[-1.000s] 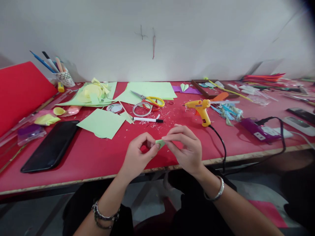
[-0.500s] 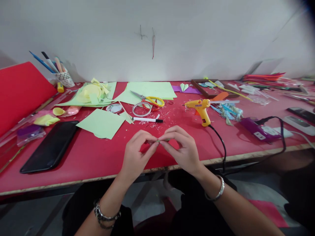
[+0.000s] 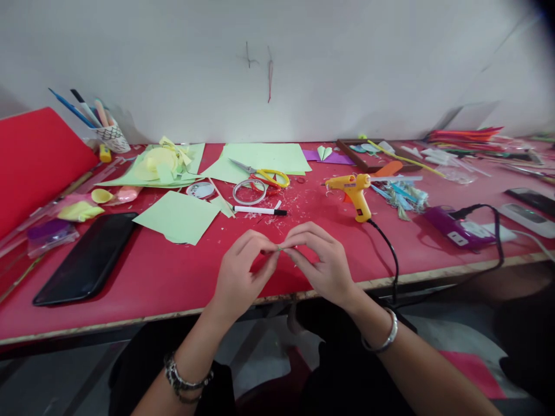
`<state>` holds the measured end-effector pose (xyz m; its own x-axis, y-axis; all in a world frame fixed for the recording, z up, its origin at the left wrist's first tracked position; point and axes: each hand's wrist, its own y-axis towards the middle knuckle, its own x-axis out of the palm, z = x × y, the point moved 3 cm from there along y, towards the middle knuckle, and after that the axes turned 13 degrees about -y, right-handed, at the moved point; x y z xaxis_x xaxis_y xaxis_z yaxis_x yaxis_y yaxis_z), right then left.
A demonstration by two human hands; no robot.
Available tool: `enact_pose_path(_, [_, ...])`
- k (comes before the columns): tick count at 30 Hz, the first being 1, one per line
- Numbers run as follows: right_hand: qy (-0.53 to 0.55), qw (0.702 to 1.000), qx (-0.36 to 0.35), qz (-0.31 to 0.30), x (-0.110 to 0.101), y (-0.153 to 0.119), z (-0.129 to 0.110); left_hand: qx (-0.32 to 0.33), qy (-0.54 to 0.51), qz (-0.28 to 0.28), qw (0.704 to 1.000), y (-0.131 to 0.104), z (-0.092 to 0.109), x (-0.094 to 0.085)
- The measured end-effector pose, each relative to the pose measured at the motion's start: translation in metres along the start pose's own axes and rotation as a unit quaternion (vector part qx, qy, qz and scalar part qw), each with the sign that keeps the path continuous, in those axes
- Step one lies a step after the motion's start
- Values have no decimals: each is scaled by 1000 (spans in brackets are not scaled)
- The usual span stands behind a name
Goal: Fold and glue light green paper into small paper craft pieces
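Above the table's front part, my left hand (image 3: 245, 271) and my right hand (image 3: 323, 263) meet fingertip to fingertip. Thumb and fingers of both are pinched on a small, thin green piece of paper (image 3: 280, 248), mostly hidden by the fingers. Just beyond the hands lie a white marker with a black cap (image 3: 260, 211), a roll of tape (image 3: 250, 192) and scissors with yellow and red handles (image 3: 273, 177). Left of them is a light green paper sheet (image 3: 180, 216). A yellow glue gun (image 3: 358, 196) rests to the right of my right hand.
A black phone (image 3: 89, 260) lies at left, near a pen cup (image 3: 111, 137). At right, a purple power strip (image 3: 457, 228) has cords, and the glue gun's black cord (image 3: 395, 260) drops over the table edge. A brown tray (image 3: 394, 164) stands at the back.
Both hands stay in nearly the same place. The fingertips have shifted slightly around the green paper, with a little more gap between them. The view has moved very slightly.
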<state>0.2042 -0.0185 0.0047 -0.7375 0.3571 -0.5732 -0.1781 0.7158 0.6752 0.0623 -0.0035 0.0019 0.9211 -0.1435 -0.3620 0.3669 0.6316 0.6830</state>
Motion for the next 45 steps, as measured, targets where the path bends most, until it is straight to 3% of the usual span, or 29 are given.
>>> enact_pose_path(13, [-7,1000,18,25,2,0,1,-14,41,-13,999,1,-1,-3])
enact_pose_path(21, [-6,1000,14,3,0,-1,2,9,44,-37,998,1,-1,-5])
enact_pose_path(30, [15,998,53,13,-1,1,5,11,33,-33,999,2,-3,-9])
enact_pose_path(41, [-21,1000,19,-5,-3,2,4,3,17,-33,999,1,-3,-9])
enact_pose_path(45, [9,999,36,8,-1,0,4,-21,-10,-18,1000,3,-3,-9])
